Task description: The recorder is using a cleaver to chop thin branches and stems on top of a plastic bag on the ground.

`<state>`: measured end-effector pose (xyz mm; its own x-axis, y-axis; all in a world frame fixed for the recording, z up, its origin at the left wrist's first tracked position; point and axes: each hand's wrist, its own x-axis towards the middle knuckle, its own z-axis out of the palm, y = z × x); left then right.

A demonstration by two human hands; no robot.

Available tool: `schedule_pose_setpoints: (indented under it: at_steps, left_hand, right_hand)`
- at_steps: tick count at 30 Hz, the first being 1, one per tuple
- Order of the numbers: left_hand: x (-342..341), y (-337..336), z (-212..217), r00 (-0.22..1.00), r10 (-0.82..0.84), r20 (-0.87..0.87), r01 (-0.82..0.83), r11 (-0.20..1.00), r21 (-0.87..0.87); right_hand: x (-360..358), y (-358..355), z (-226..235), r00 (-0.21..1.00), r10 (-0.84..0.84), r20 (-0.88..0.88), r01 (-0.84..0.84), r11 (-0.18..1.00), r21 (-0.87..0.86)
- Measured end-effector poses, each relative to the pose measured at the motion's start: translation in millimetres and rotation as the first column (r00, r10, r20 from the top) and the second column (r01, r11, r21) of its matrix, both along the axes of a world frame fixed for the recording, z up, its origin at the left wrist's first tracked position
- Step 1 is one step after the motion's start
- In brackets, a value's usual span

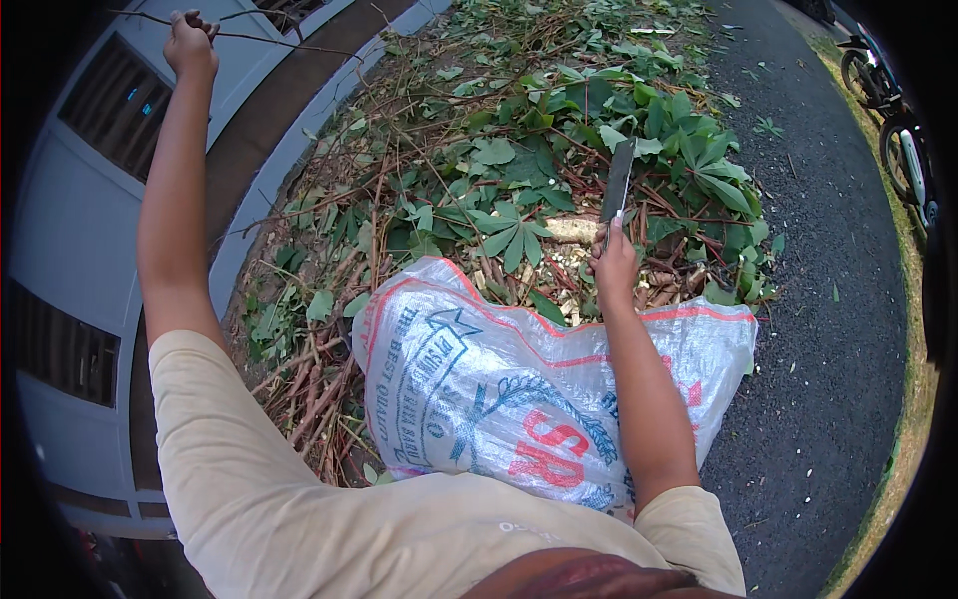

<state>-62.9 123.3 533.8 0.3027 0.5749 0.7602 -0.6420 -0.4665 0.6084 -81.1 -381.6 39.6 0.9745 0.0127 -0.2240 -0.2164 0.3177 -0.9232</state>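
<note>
My left hand (190, 45) is raised at the far left, closed around thin brown twigs (289, 44) that stretch out to both sides. In front of me my right hand (614, 262) grips the handle of a machete (618, 180), its dark, broad blade pointing away over the leaves. Beneath the blade lies a short pale log (573, 231) among wood chips (564, 275). A white woven plastic sack (479, 389) with a red-orange edge and printed lettering is spread close to my body, under my right forearm.
Cut green leaves (514, 235) and branches cover the ground ahead, with brown stalks (317, 399) piled left of the sack. A grey-blue wall with dark slatted openings (120, 105) rises at left beyond a low kerb (261, 200). Asphalt (808, 399) runs along the right, where motorcycles (903, 150) stand.
</note>
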Motion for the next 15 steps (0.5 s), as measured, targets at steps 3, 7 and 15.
schedule_pose_setpoints:
  at_steps: [3,7,15]
  left_hand:
    - [-56,-16,-18,0.987,-0.134,0.091,0.142,0.986,-0.085]
    - [-113,-91,-105,0.863,-0.463,0.202,0.502,0.829,-0.247]
    - [-266,-109,-290,0.946,-0.091,0.312,0.281,0.71,-0.645]
  right_hand:
    - [-7,13,20,0.997,0.062,0.044,-0.06,0.997,-0.058]
    - [-11,2,12,0.997,0.052,0.058,-0.045,0.992,-0.116]
    - [-5,5,-3,0.992,0.106,0.067,-0.085,0.963,-0.257]
